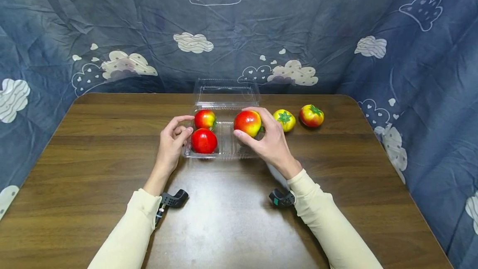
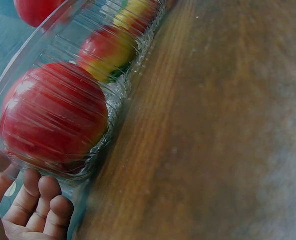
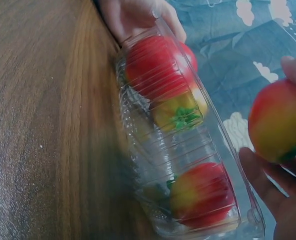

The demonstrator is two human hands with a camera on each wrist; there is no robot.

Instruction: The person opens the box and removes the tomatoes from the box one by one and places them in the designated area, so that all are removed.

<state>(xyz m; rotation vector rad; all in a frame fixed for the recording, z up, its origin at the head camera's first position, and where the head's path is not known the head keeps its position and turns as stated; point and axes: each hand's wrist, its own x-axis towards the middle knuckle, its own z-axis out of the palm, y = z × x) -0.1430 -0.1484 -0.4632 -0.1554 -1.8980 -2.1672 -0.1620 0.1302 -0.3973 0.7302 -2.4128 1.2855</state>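
Observation:
My right hand (image 1: 269, 140) holds a red-and-yellow tomato (image 1: 247, 123) above the right half of a clear plastic container (image 1: 226, 146), apart from its rim in the right wrist view. My left hand (image 1: 169, 142) grips the container's left rim between thumb and index finger; its other fingers curl loosely below, in the left wrist view. Inside on the left sit a glossy red tomato (image 1: 203, 140) in front and a red-and-yellow one (image 1: 205, 119) behind. Through the wall in the right wrist view appears another tomato (image 3: 202, 195); I cannot tell whether it lies inside.
The container's hinged lid (image 1: 225, 93) stands open at the back. Right of it on the wooden table (image 1: 231, 219) lie a yellow tomato (image 1: 284, 121) and a red-and-yellow tomato (image 1: 311, 116). A blue cloud-patterned cloth (image 1: 224, 24) hangs behind the table and to its right.

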